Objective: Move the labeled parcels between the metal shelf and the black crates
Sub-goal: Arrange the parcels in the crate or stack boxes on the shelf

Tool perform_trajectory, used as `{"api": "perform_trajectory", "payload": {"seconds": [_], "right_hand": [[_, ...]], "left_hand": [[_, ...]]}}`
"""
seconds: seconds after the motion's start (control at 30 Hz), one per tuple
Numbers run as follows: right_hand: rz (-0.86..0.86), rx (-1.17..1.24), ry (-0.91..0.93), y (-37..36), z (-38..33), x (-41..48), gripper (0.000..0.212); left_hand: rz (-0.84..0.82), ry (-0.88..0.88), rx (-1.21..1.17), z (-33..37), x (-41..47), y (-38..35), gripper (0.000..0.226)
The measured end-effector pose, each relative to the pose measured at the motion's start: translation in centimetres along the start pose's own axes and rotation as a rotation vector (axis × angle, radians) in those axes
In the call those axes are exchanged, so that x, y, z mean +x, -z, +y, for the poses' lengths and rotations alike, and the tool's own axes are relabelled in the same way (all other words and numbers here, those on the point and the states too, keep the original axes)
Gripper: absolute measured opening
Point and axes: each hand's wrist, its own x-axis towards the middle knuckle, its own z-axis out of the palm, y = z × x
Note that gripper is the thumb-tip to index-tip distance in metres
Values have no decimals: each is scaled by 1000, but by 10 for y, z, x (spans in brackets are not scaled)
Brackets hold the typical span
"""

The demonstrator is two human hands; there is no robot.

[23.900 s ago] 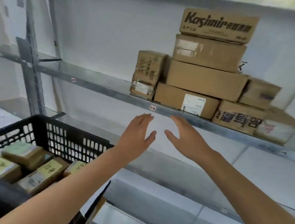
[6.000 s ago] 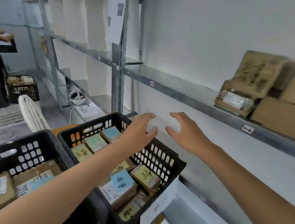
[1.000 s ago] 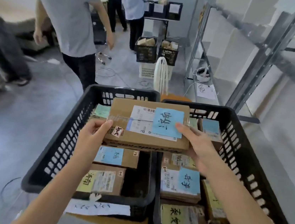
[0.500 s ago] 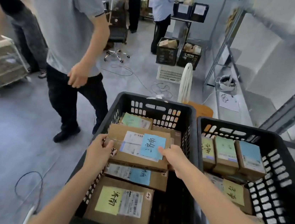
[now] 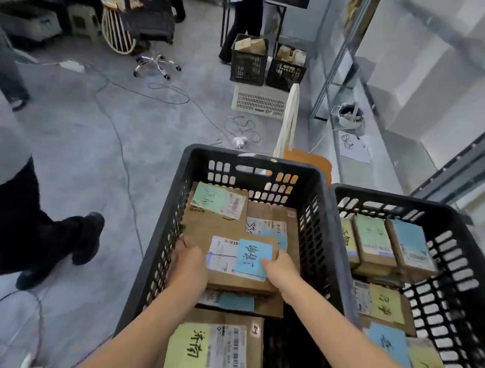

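I hold a brown cardboard parcel with a blue label (image 5: 243,263) by its two ends, inside the left black crate (image 5: 164,235). My left hand (image 5: 190,264) grips its left end and my right hand (image 5: 280,272) grips its right end, thumb on the blue label. The parcel lies on or just above other parcels stacked in that crate. A parcel with a yellow label (image 5: 211,354) lies nearest me, one with a green label (image 5: 217,203) at the far end. The right black crate (image 5: 472,291) holds several labeled parcels. The metal shelf (image 5: 394,135) runs along the right.
A person in dark trousers (image 5: 16,226) stands close at the left. Cables (image 5: 142,95) trail over the grey floor. Farther off are two more black crates (image 5: 268,64), a white crate (image 5: 259,101), an office chair (image 5: 150,28) and another person (image 5: 246,4).
The blue-labeled parcel has come down from above the crates into the left crate, both hands still on it. The person at the left has stepped farther left.
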Motion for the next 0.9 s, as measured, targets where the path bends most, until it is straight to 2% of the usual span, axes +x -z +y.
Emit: {"api": "perform_trajectory", "payload": {"seconds": [0.13,0.3,0.43,0.53,0.77,0.9], "right_hand": [[38,-95,57,5,0,-10,44],[120,-224,257,32,-14,-36,49],[266,-293,438,74,-16,-75,55],[400,-345,497,119,-8,-111,56],[784,-355,495,227,40,-221,50],[1007,-383,423,275,84,-300,54]], "left_hand": [[36,-182,56,12,-6,0,70],[-5,-416,-92,39,-2,27,46],[35,-626,-167,82,-13,47,41],[9,-803,-212,130,-43,53,45],[-49,-1341,-121,239,-165,30,54],[-107,-1548,-145,282,-249,14,56]]}}
